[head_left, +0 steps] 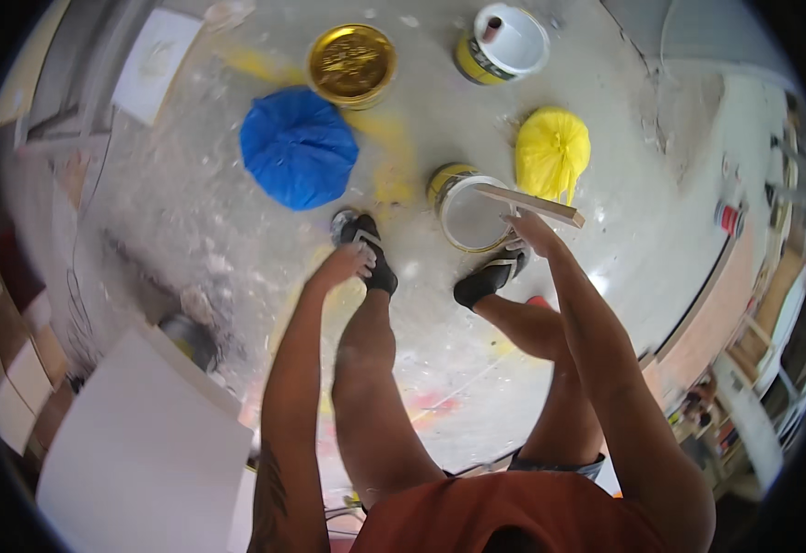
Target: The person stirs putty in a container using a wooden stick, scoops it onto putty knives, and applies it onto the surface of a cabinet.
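Between my feet and the yellow bag stands a paint bucket (470, 217) with pale contents. A wooden stick (551, 208) lies across its right side. My right hand (534, 232) is at the bucket's right rim, just under the stick, with its fingers closed on the edge; its exact grip is partly hidden. Over my left shoe hangs my left hand (352, 264), fingers loosely bent and pale at the tips, with nothing visible in them. A small round metal can (342, 224) sits beside that shoe.
Beyond are a blue plastic-wrapped bundle (300, 147), a golden-topped bucket (352, 64), a white paint bucket (518, 41) and a yellow tied bag (553, 149). A large white panel (140, 452) occupies the lower left. Boards (712, 300) line the right.
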Tool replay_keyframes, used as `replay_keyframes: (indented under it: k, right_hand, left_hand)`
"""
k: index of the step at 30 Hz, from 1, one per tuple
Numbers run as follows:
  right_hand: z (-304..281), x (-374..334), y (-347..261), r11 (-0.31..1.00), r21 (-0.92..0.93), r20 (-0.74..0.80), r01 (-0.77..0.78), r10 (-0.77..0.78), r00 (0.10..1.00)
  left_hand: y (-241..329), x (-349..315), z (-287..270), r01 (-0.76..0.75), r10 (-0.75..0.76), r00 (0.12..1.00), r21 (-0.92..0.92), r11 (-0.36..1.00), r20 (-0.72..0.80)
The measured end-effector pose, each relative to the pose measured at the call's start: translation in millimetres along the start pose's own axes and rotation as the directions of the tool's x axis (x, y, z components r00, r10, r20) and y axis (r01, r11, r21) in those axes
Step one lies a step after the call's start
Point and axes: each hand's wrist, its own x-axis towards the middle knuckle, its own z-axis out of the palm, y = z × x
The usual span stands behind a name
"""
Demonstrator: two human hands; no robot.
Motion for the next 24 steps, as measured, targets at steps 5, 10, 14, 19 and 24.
replay_keyframes:
  k: [5,10,14,19,24]
  right_hand:
    - [-27,70,29,0.903,-0.415,-0.027,0.114,-0.137,0.99]
    - [39,58,22,0.834,-0.496,0.047,0.24,-0.251,0.967]
    - [6,55,-21,0.508,-0.832,0.018,0.224,-0.379,0.925]
    - [75,-40,-52,0.5,-0.836,0.155,0.228,-0.183,0.971]
    - [100,-123,-67,0.185,-0.912,0.305,0.366,-0.289,0.907]
  left_hand:
    - [-112,-143,115,-0.212,-0.126,0.721,-0.39,0.896,-0.681]
    - [-208,-266,280,-0.304,-0.402,0.585,-0.65,0.697,-0.704]
    - [-209,-249,427,-0.423,-0.463,0.635,-0.78,0.461,-0.618]
    - [-182,-247,619,-0.434,-0.437,0.466,-0.63,0.644,-0.769]
    - [-198,-266,719,-0.114,-0.644,0.303,-0.697,0.708,-0.703]
